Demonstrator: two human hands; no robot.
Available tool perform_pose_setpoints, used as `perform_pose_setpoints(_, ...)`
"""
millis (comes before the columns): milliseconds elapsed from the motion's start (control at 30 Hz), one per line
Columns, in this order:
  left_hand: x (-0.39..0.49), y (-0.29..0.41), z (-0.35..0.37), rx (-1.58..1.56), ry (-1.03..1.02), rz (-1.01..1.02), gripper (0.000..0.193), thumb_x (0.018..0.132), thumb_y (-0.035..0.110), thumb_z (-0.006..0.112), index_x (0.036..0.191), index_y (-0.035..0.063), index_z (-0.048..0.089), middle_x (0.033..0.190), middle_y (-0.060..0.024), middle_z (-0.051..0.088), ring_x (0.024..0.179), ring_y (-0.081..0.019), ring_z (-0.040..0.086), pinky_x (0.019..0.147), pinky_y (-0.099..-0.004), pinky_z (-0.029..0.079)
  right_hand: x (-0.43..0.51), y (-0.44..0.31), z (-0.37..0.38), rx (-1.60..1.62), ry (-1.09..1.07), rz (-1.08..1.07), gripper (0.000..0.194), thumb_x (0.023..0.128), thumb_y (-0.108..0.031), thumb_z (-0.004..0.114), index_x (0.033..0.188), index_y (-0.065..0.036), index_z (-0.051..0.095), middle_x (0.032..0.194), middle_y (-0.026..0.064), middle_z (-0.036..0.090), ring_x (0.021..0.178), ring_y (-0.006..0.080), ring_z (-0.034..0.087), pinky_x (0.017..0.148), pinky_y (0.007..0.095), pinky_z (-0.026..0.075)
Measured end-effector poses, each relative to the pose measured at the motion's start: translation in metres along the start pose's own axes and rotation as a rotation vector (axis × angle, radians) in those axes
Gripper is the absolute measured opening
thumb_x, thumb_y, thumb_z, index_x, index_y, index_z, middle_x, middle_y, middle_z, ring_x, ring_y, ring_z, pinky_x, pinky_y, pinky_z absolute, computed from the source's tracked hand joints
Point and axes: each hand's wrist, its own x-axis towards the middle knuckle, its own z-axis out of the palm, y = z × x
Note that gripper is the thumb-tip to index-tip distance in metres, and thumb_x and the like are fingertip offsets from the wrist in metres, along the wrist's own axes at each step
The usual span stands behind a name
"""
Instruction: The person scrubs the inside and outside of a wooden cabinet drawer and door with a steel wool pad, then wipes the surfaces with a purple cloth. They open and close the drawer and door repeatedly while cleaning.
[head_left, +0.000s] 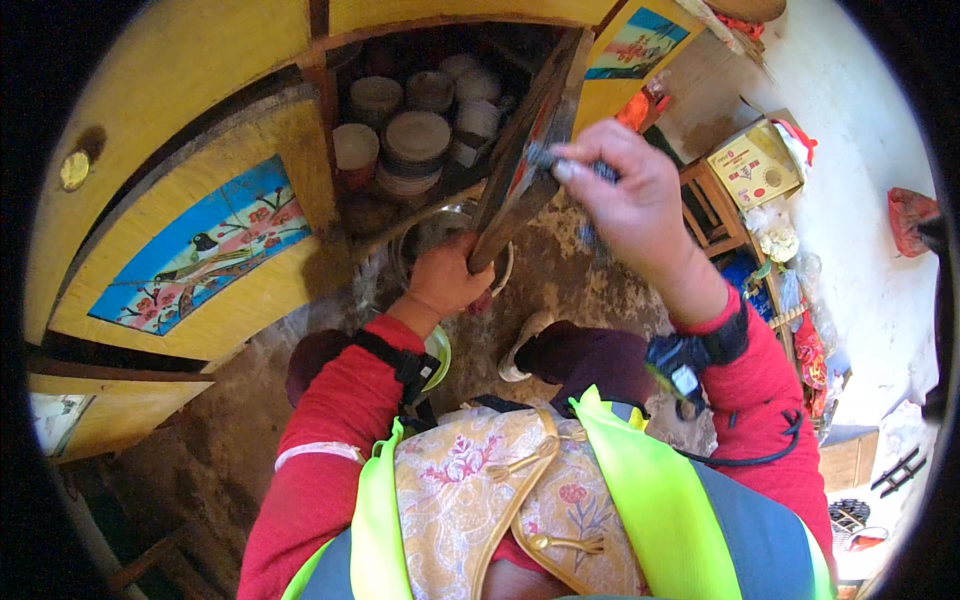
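Note:
An open wooden cabinet door (517, 221) stands out toward me, seen almost edge-on. My left hand (446, 277) grips its lower near corner. A small reddish thing (480, 302) shows just below that hand; I cannot tell what it is. My right hand (630, 191), slightly blurred, is raised at the door's upper part. Between its thumb and fingers is a small dark grey thing (541, 156), held against or very close to the door; its kind is unclear. Behind the door, stacked bowls (418, 139) and cups (355, 147) fill the cabinet shelf.
A metal basin (508, 279) sits below the door, partly hidden by my left hand. Close to my feet is a green-rimmed basin (444, 360). Painted yellow cabinet panels (202, 247) line the left. A carton (756, 165) rests on wooden shelving (709, 206) at right.

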Motion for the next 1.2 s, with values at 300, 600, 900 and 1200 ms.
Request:
perform_pose_setpoints(300, -0.001, -0.01, 0.003, -0.05, 0.049, 0.061, 0.036, 0.08, 0.034, 0.068, 0.106, 0.0096, 0.064, 0.09, -0.0205, 0.069, 0.083, -0.0425, 0.066, 0.072, -0.0507, 0.054, -0.008, -0.008, 0.003, 0.129, -0.041, -0.018, 0.007, 0.08, -0.005, 0.071, 0.085, 0.001, 0.068, 0.08, 0.0104, 0.062, 0.076, 0.0217, 0.062, 0.069, 0.0296, 0.048)
perform_pose_setpoints(600, -0.002, -0.005, -0.001, -0.051, 0.076, 0.079, 0.035, 0.079, 0.034, 0.069, 0.104, 0.0093, 0.063, 0.091, -0.0196, 0.069, 0.082, -0.0416, 0.066, 0.071, -0.0501, 0.054, 0.062, 0.108, 0.008, -0.202, 0.132, 0.249, 0.018, 0.08, -0.019, 0.074, 0.085, -0.001, 0.072, 0.081, 0.0164, 0.067, 0.075, 0.0248, 0.066, 0.069, 0.0329, 0.051)
perform_pose_setpoints(900, -0.001, -0.001, -0.001, -0.04, 0.064, 0.062, 0.038, 0.079, 0.033, 0.069, 0.107, 0.0089, 0.063, 0.091, -0.0193, 0.069, 0.083, -0.0417, 0.066, 0.072, -0.0503, 0.054, 0.022, 0.033, 0.009, -0.041, 0.097, 0.191, 0.014, 0.082, -0.014, 0.074, 0.086, -0.001, 0.072, 0.082, 0.0105, 0.068, 0.076, 0.017, 0.065, 0.071, 0.0295, 0.05)
perform_pose_setpoints(1200, -0.003, 0.003, -0.003, 0.025, -0.002, -0.004, 0.042, 0.082, 0.038, 0.067, 0.112, 0.009, 0.064, 0.088, -0.0204, 0.069, 0.079, -0.0435, 0.066, 0.073, -0.0516, 0.055, 0.024, 0.056, 0.011, -0.031, 0.137, 0.363, 0.018, 0.083, -0.015, 0.075, 0.094, -0.001, 0.071, 0.084, 0.0078, 0.069, 0.078, 0.0145, 0.064, 0.074, 0.0275, 0.051)
